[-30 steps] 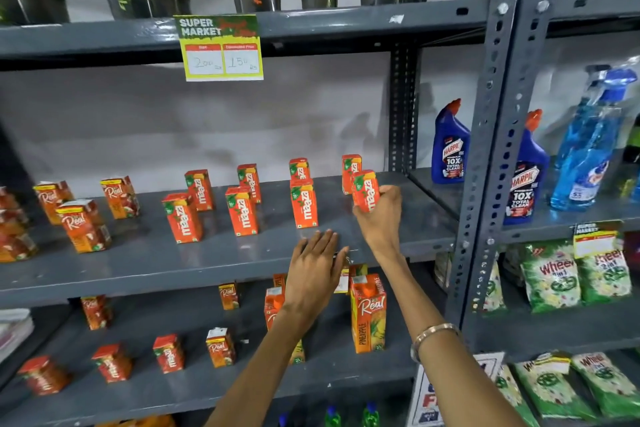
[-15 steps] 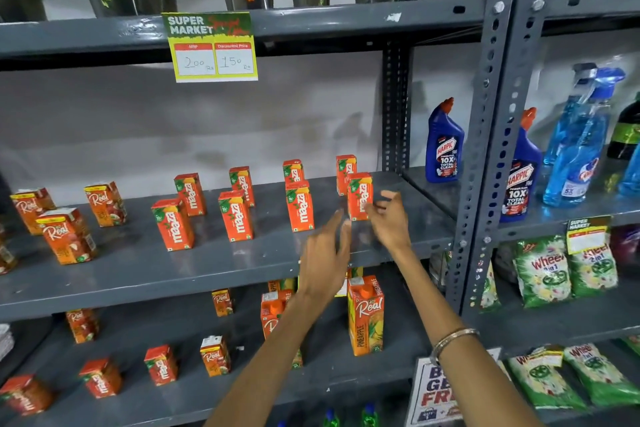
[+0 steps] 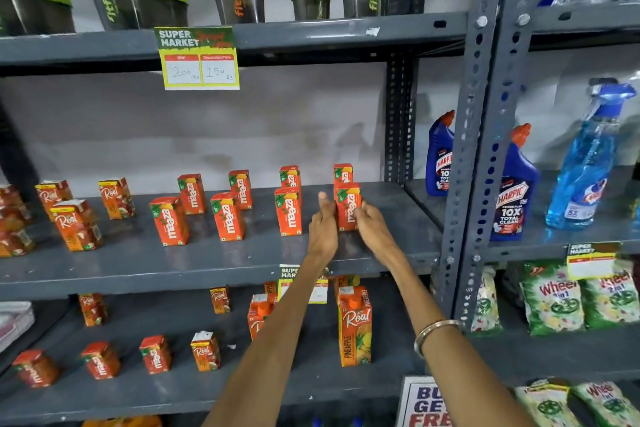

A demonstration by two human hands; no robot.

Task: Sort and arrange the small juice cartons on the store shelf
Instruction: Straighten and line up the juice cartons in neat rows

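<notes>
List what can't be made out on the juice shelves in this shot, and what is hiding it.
Head view only:
- Front Maaza carton: lower sides covered by the left hand and right hand, so how firm the grip is stays unclear.
- Shelf price tag: mostly behind the left forearm.
- Real cartons at far left: cut off by the frame edge.
- Small print on the pineapple carton: too small to read.

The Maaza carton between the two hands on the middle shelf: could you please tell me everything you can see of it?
The Maaza carton is a small orange box, seemingly coated card, with white lettering running up its front and a green patch near the top. It stands upright at the front right of the middle shelf, before another like it. The left hand presses its left side, the right hand its right.
</notes>
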